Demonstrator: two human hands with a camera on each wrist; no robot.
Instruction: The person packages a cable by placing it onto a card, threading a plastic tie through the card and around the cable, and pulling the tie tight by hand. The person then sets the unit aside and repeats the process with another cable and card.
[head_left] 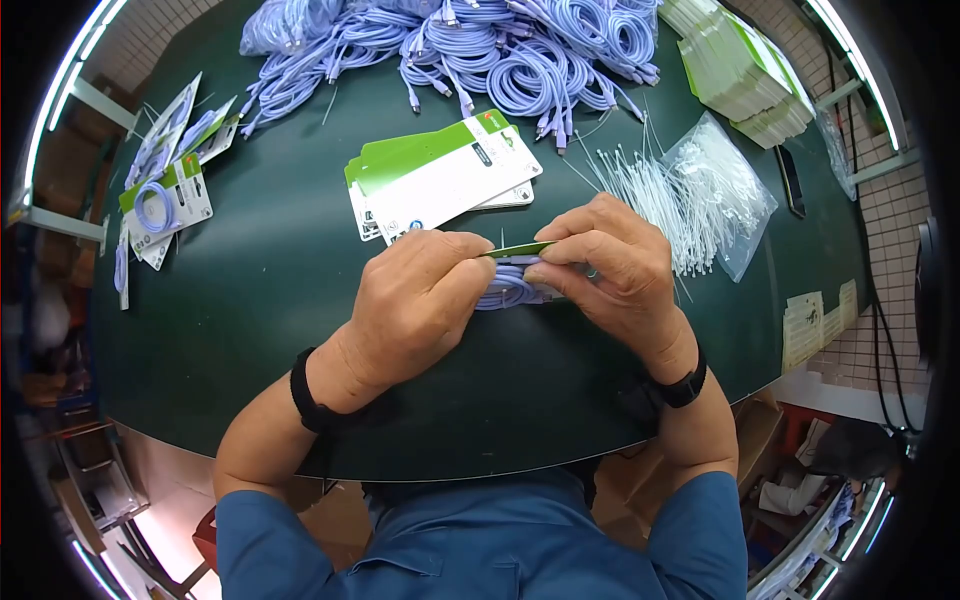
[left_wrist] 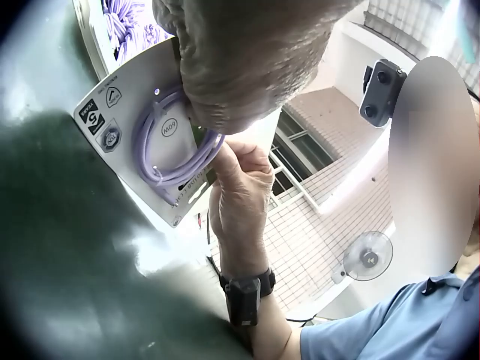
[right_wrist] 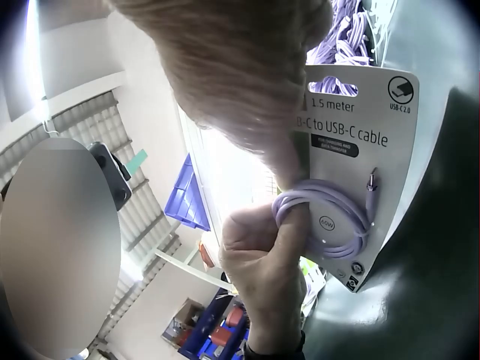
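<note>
Between both hands, over the table's near half, is a printed packaging card [right_wrist: 397, 135], green on its other face, reading "USB-C to USB-C cable". A coiled lilac USB-C cable [right_wrist: 352, 232] lies against its white face, with one metal plug pointing up beside the coil. My left hand [head_left: 420, 290] pinches the card's left side between thumb and fingers. On the opposite side my right hand [head_left: 615, 270] pinches the card and coil edge. From the head view the card [head_left: 520, 250] appears edge-on, with the coil [head_left: 508, 290] below it.
Flat cards [head_left: 440, 185] lie just beyond the hands. White cable ties [head_left: 650, 205] and a plastic bag [head_left: 735, 190] of them sit to the right. Coiled lilac cables [head_left: 540, 60] heap at the back. Carded cables [head_left: 165, 205] lie left; stacked cards [head_left: 740, 75] stand back right.
</note>
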